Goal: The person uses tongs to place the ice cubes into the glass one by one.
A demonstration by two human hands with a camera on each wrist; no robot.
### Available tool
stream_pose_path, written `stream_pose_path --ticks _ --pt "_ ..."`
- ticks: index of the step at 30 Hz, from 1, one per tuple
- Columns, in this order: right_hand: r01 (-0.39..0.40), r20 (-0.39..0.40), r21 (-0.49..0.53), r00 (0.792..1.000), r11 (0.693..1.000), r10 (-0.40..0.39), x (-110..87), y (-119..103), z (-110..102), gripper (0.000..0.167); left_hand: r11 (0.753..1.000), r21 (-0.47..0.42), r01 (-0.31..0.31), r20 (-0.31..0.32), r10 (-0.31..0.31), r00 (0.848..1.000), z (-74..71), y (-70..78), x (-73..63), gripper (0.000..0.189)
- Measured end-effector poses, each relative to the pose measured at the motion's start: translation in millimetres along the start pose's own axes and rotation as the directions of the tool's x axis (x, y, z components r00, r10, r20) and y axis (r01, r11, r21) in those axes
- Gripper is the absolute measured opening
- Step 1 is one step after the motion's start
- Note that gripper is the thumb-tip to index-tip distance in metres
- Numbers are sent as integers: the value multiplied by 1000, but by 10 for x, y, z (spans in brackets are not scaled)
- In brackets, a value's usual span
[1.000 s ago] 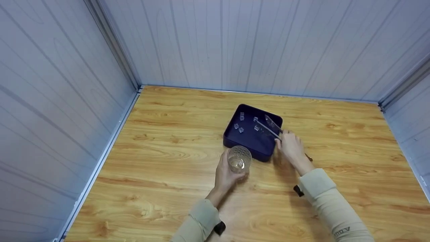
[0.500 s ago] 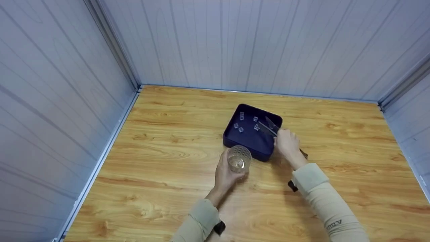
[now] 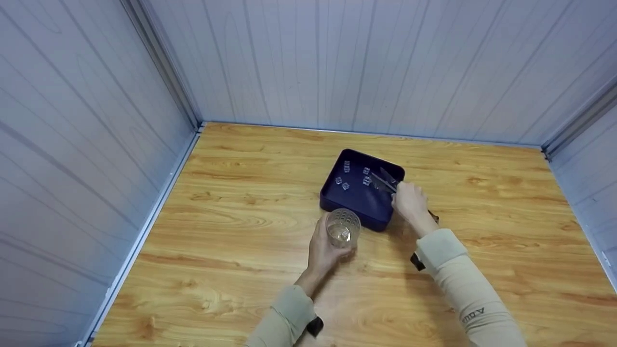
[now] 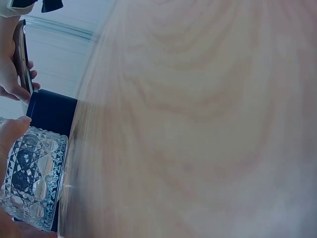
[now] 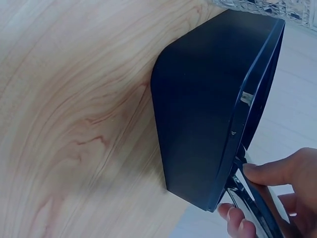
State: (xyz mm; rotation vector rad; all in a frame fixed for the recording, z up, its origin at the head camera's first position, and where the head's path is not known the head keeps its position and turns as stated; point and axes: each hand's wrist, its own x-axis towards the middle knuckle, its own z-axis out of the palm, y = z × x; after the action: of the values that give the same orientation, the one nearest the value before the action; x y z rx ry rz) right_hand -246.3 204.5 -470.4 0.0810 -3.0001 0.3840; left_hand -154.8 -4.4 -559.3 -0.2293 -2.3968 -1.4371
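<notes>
My left hand [image 3: 324,253] grips a clear glass tumbler [image 3: 343,227], which stands against the near side of a dark blue tray [image 3: 355,209]. The cut pattern of the tumbler [image 4: 34,173] shows up close in the left wrist view. Over the tray's right rim, my right hand [image 3: 413,205] holds metal tongs [image 3: 384,182], their tips apart inside the tray. Several clear cubes lie in it; one cube [image 3: 367,180] is right at the tips. From the right wrist camera, thumb and fingers squeeze the tongs [image 5: 262,206], while the tray's wall [image 5: 198,99] hides their tips.
Other clear cubes [image 3: 345,185] sit in the tray's left half, with a cube [image 3: 366,170] farther back. The wooden tabletop [image 3: 231,231] extends around the tray. Pale panel walls [image 3: 308,62] enclose the table at the back and sides.
My right hand has moved slightly left and away from me. The tongs' arms have come closer together, and the cube at their tips has turned a little. Left hand and tumbler are unchanged.
</notes>
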Motion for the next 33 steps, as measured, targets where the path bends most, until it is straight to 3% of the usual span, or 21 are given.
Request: stream_pose_path --ticks 10,33 --pt "-34 53 19 998 999 33 39 -21 -2 16 1000 -12 5 11 -5 1000 -7 4 -1 96" --pt "-37 75 22 997 999 35 68 -22 3 12 1000 -10 14 8 -14 1000 -2 11 1 96"
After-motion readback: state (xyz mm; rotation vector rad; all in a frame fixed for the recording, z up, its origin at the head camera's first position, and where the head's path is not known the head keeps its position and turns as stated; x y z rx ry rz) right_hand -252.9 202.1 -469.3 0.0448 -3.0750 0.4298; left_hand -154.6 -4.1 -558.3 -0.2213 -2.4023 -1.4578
